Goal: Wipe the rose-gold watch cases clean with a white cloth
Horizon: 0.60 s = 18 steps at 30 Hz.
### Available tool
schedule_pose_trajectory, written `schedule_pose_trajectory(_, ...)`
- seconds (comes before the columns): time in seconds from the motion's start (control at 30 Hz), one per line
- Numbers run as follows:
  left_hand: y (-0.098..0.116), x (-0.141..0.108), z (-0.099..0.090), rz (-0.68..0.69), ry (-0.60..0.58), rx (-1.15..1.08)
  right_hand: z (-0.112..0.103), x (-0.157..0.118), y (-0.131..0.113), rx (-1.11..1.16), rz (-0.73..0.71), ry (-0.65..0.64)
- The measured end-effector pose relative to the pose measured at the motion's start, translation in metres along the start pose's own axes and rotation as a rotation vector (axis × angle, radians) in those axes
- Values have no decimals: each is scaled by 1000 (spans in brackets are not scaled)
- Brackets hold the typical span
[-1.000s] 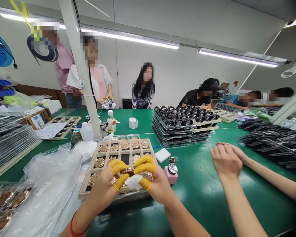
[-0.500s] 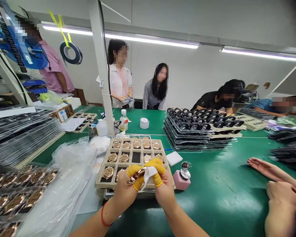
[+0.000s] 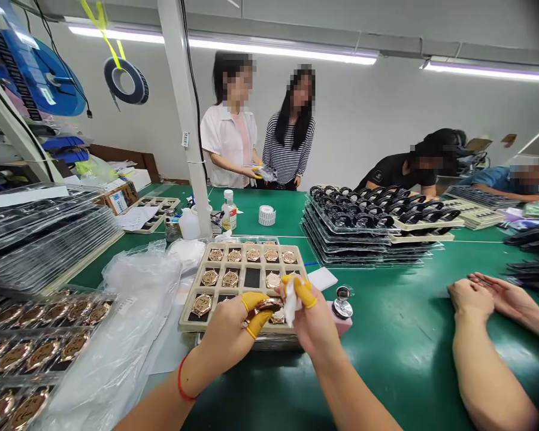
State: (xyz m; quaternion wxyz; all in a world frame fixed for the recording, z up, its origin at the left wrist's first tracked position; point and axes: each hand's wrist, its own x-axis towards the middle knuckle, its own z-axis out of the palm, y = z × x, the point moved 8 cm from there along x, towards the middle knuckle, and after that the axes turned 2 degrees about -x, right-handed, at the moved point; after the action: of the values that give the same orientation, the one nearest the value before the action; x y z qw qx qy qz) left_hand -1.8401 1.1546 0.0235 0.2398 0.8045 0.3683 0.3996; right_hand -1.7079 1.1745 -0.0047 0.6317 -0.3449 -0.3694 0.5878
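Note:
Yellow finger cots cover the thumb and fingertips on both hands. My left hand (image 3: 233,326) pinches a rose-gold watch case (image 3: 268,305) by its edge, tilted above the tray. A folded white wipe (image 3: 290,302) is gripped in my right hand (image 3: 312,311), close to the right side of the case. Below them a beige compartment tray (image 3: 189,320) holds rows of rose-gold watch cases on dark pads, and one compartment in the middle row shows only its pad. Part of the front row is hidden by my hands.
Right of the tray stand a pink pump bottle (image 3: 341,317) and a white pad (image 3: 322,278). Plastic bags (image 3: 117,323) and more trayed cases (image 3: 40,353) lie left. Stacked black-watch trays (image 3: 350,233) stand behind. A co-worker's hands (image 3: 476,299) rest at the right.
The wipe has come away from the case to the right with my right hand, while my left hand keeps the case. The co-worker's hands at right have come together. The view has shifted slightly.

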Motion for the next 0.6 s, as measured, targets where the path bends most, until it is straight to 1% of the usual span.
schedule_pose_trajectory(0.07,1,0,-1,-15,-20,38,2,-5,-11,-165,-124,-70)
schedule_pose_trajectory(0.13,4,0,-2,18,-10,98,11,-13,-20,-436,-292,-133)
schedule_pose_trajectory(0.17,7,-1,-3,43,12,130,15,-17,-22,-548,-369,-145)
schedule_pose_trajectory(0.2,10,-2,-4,74,46,166,19,-20,-23,-613,-415,-143)
schedule_pose_trajectory(0.23,14,-3,-4,117,84,212,20,-21,-23,-627,-420,-133)
schedule_pose_trajectory(0.27,19,-5,-2,169,123,268,19,-19,-20,-599,-377,-123)
schedule_pose_trajectory(0.3,25,-8,1,223,159,330,17,-17,-15,-548,-287,-123)
schedule_pose_trajectory(0.37,36,-14,10,322,193,427,12,-10,-2,-458,-54,-164)
schedule_pose_trajectory(0.4,40,-16,17,352,168,438,8,-8,1,-433,37,-177)
schedule_pose_trajectory(0.43,42,-17,23,364,113,418,1,-5,1,-422,81,-169)
schedule_pose_trajectory(0.47,42,-17,28,348,44,374,-8,-1,-4,-413,75,-131)
schedule_pose_trajectory(0.5,39,-15,31,301,-25,327,-19,3,-13,-394,29,-66)
schedule_pose_trajectory(0.53,30,-11,30,211,-76,297,-30,6,-24,-358,-41,16)
schedule_pose_trajectory(0.57,17,-5,26,77,-101,299,-41,8,-35,-307,-111,94)
schedule_pose_trajectory(0.6,0,1,17,-76,-97,330,-50,8,-44,-252,-167,155)
